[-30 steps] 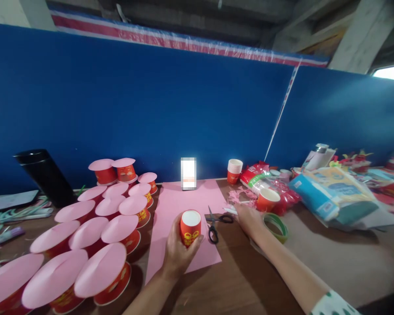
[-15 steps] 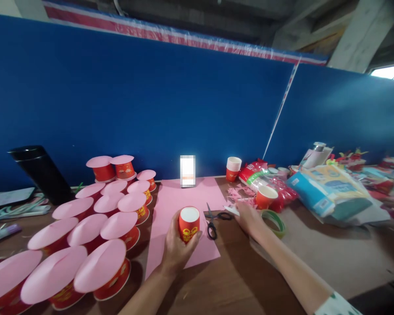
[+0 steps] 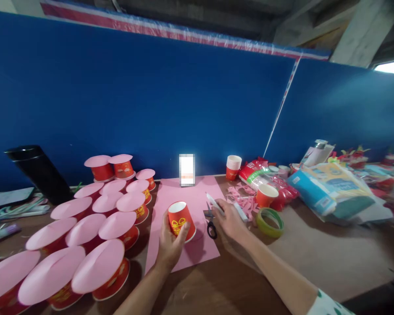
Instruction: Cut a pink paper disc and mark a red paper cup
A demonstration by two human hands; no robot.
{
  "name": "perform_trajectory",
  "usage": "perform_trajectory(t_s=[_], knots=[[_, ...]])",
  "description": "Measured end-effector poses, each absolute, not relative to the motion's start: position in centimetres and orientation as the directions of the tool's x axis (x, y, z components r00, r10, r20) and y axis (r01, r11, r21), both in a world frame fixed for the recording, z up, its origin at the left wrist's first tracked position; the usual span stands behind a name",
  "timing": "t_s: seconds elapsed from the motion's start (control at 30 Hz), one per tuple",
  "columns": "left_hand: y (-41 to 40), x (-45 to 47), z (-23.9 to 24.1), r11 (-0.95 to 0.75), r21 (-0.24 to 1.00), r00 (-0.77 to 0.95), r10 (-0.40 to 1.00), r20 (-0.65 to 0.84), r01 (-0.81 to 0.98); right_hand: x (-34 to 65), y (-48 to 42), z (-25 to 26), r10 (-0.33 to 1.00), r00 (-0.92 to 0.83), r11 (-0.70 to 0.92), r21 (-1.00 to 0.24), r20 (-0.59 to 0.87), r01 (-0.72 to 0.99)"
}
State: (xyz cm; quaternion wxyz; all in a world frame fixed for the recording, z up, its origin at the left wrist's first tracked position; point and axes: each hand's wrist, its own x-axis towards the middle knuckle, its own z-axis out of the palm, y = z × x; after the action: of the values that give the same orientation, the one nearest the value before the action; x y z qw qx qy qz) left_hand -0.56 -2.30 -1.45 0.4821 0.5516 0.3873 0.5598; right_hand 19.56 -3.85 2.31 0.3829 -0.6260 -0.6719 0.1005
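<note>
A person's left hand (image 3: 170,243) is gripping a red paper cup (image 3: 181,220), fingers wrapped round its side, holding it tilted with the narrow base uppermost over a pink sheet (image 3: 184,194) on the wooden table (image 3: 315,258). The right hand (image 3: 229,220) is closing its fingers round a slim white stick (image 3: 213,202), just above black-handled scissors (image 3: 211,224). Pink-topped red cups (image 3: 118,225) are crowding the left side. A green tape roll (image 3: 270,221), an upright cup (image 3: 266,195) and pink scraps (image 3: 241,196) are lying to the right.

Dim indoors, edges warped, perhaps blurred
</note>
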Motion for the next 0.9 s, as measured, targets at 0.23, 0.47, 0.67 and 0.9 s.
perform_trajectory(t_s=[0.23, 0.47, 0.67, 0.9], knots=[[-1.6, -1.0, -1.0, 0.001, 0.874, 0.016, 1.000, 0.008, -0.487, 16.0, -4.9, 1.0, 0.922, 0.062, 0.313, -0.829, 0.383, 0.464], [-1.4, -1.0, -0.2, 0.287, 0.581, 0.241, 0.958, -0.157, -0.762, 15.5, -6.0, -0.8, 0.881, 0.105, 0.361, -0.800, 0.461, 0.478], [-1.2, -1.4, 0.5, 0.385, 0.441, 0.353, 0.922, -0.157, -0.811, 15.4, -6.3, -2.4, 0.914, 0.146, 0.313, -0.886, 0.380, 0.343], [-0.9, -1.8, 0.1, 0.466, 0.349, 0.431, 0.885, -0.177, -0.813, 15.7, -6.6, -2.0, 0.848, -0.010, 0.471, -0.746, 0.529, 0.470]])
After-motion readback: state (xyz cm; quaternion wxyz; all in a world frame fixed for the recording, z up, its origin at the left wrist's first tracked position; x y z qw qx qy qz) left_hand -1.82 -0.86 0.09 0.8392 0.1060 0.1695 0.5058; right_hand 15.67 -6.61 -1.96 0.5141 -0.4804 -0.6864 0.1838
